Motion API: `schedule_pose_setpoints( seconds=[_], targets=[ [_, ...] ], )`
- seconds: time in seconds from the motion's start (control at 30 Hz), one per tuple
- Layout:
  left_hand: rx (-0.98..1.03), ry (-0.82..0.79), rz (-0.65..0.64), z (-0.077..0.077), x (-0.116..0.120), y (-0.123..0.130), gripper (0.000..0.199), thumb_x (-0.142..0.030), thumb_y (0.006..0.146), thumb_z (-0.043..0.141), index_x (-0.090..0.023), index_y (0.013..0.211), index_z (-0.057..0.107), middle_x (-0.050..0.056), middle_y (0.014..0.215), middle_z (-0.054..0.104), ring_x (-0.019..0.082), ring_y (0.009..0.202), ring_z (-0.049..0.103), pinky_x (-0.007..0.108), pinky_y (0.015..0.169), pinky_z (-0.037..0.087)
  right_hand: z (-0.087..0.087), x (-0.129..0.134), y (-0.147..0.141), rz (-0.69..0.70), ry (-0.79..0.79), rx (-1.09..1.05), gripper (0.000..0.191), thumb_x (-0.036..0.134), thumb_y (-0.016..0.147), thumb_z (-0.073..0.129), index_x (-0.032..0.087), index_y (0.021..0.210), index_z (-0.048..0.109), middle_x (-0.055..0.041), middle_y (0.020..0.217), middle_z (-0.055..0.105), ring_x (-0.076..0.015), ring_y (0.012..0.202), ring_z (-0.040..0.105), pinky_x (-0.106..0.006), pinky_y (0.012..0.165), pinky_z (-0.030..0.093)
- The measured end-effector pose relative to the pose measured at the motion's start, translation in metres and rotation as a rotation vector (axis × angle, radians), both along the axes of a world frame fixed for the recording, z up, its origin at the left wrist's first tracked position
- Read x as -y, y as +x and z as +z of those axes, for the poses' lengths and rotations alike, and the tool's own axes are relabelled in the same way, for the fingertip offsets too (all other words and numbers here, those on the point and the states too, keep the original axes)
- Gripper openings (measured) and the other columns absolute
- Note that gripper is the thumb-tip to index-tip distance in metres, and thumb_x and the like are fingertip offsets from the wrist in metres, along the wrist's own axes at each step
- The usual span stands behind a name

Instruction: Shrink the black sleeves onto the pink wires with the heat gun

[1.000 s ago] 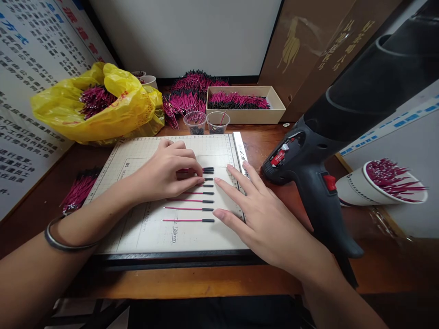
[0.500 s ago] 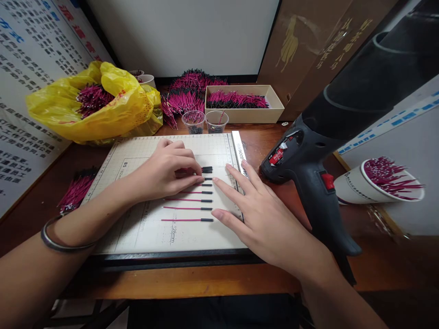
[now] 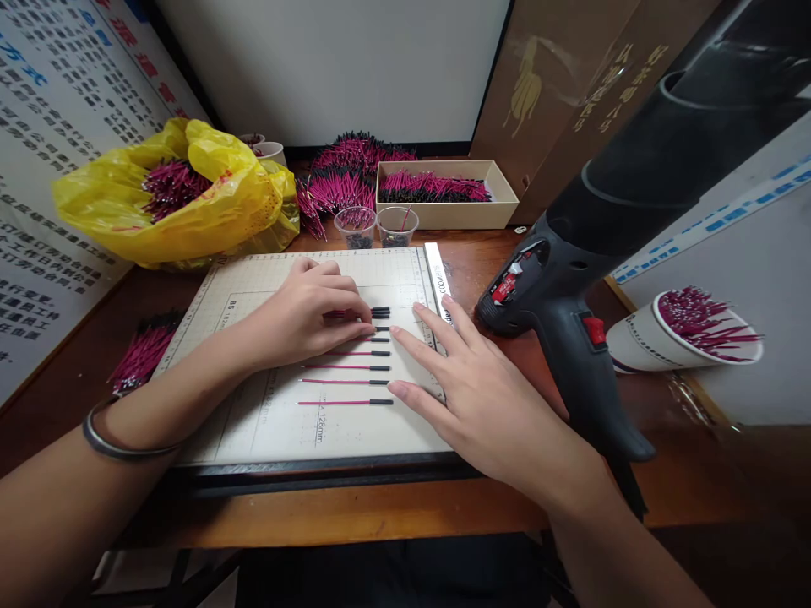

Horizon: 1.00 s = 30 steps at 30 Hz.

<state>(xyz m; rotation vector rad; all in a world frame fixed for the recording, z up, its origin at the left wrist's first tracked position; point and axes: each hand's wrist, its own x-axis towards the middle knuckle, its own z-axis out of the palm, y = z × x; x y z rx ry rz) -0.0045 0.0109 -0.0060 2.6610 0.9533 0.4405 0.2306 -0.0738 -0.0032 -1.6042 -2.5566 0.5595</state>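
Several magenta wires with black sleeves on their right ends lie in a row on the gridded paper-cutter board (image 3: pixel 266 439); the nearest wire (image 3: pixel 345 403) is fully visible. My left hand (image 3: pixel 310 308) is closed in a pinch on another wire (image 3: pixel 382 328) at the upper part of the row. Most of that wire is hidden under the fingers; its black end pokes out to the right. My right hand (image 3: pixel 469 371) rests on the board's right side with fingers spread, its index fingertip close to that black end. Whether it touches is hard to tell.
A black heat gun (image 3: pixel 557 287) stands at right, beside a paper cup (image 3: pixel 639 342) of wires. Behind the board are two clear plastic cups (image 3: pixel 398 228), a cream box (image 3: pixel 443 215) of wires and a wire pile (image 3: pixel 342 181). A yellow bag (image 3: pixel 209 215) sits back left.
The view has shifted slightly, moving the heat gun and paper cup a little left in the picture. Both hands keep the same pose over the row of wires.
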Motion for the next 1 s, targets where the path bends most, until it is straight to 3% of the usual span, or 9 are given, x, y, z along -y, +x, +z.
schedule_pose_setpoints(
  seconds=[0.63, 0.8, 1.0],
  targets=[
    [0.039, 0.013, -0.007, -0.002, 0.0, 0.0, 0.023, -0.039, 0.096, 0.061, -0.023, 0.087, 0.076, -0.001, 0.078, 0.071, 0.017, 0.078, 0.05, 0.036, 0.081, 0.025, -0.002, -0.001, 0.0, -0.004, -0.039, 0.01, 0.069, 0.066, 0.101, 0.029, 0.029, 0.158, 0.038, -0.0008, 0.172, 0.019, -0.0304, 0.161, 0.001, -0.058, 0.128, 0.021],
    [0.045, -0.005, -0.005, 0.0, 0.002, 0.001, 0.023, -0.039, 0.095, 0.061, -0.022, 0.087, 0.075, 0.0, 0.079, 0.071, 0.018, 0.079, 0.051, 0.036, 0.08, 0.026, 0.003, -0.009, 0.003, -0.022, -0.056, -0.036, 0.074, 0.067, 0.1, 0.028, 0.024, 0.16, 0.032, -0.0046, 0.172, 0.017, -0.0289, 0.161, 0.006, -0.058, 0.127, 0.021],
    [0.054, 0.013, 0.041, 0.0, 0.004, 0.003, 0.025, -0.038, 0.096, 0.059, -0.021, 0.086, 0.074, 0.001, 0.081, 0.071, 0.018, 0.08, 0.053, 0.036, 0.082, 0.027, 0.006, -0.029, 0.013, -0.043, -0.015, -0.031, 0.065, 0.058, 0.102, 0.037, 0.019, 0.153, 0.044, -0.0107, 0.17, 0.024, -0.0308, 0.16, 0.013, -0.057, 0.126, 0.025]
  ],
)
